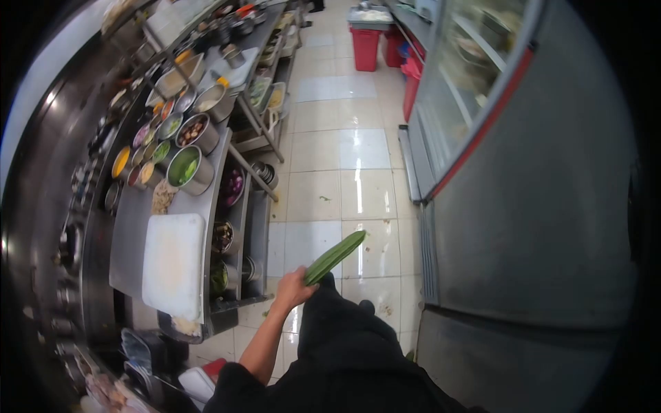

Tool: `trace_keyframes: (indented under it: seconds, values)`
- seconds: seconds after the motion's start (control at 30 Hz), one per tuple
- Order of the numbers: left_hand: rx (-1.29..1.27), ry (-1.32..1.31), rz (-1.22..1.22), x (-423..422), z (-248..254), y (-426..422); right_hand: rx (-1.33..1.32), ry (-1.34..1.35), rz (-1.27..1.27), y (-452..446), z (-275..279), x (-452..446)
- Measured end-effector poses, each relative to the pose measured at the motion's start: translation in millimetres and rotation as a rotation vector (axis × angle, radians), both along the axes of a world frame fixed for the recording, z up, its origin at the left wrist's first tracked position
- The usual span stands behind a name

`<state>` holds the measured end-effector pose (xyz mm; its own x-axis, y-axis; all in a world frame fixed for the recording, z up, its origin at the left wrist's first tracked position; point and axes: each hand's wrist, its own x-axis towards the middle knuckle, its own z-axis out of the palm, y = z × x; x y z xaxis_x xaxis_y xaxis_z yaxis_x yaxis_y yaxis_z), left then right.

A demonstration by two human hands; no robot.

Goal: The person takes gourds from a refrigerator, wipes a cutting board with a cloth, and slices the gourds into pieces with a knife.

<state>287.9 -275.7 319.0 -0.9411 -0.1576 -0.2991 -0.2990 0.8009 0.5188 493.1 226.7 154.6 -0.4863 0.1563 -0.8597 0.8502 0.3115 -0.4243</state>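
My left hand is closed around one end of a long green ridge gourd. The gourd points forward and to the right, held above the tiled floor in front of my legs. Its gripped end is hidden by my fingers. To the left of that hand, a white cutting board lies on a steel worktable. My right hand does not appear in the picture.
Metal pots with cut vegetables, such as one with greens, line the worktable. A large steel refrigerator stands along the right side. Red bins are at the far end of the aisle. Small scraps lie on the floor.
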Motion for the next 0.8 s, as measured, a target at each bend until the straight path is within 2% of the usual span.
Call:
trace_keyframes:
  seconds: [0.2,0.27,0.3,0.43,0.53,0.63,0.8]
  values:
    - [0.128,-0.015,0.353,-42.2,-18.8,-79.3,-0.05,0.23,0.152,-27.1,9.4,-164.5]
    - [0.201,-0.007,0.431,-78.8,-24.0,-106.2,0.128,-0.009,0.145,-54.1,8.6,-226.8]
    - [0.251,0.002,0.451,-93.1,-23.0,-113.8,0.144,0.011,0.133,-66.6,16.1,-236.4]
    - [0.439,0.074,0.493,-190.9,-15.0,-159.4,0.148,-0.241,-0.131,-139.9,14.0,-289.4]
    - [0.653,0.039,0.539,-264.1,7.1,-183.9,0.103,-0.181,-0.104,-177.5,10.1,-331.2]
    - [0.892,0.06,0.588,-336.4,8.9,-209.8,0.061,-0.153,-0.099,-211.3,2.0,-380.5]
    - [0.937,0.197,0.624,-450.6,23.7,-252.9,-0.001,-0.132,-0.07,-242.4,-32.8,-469.0]
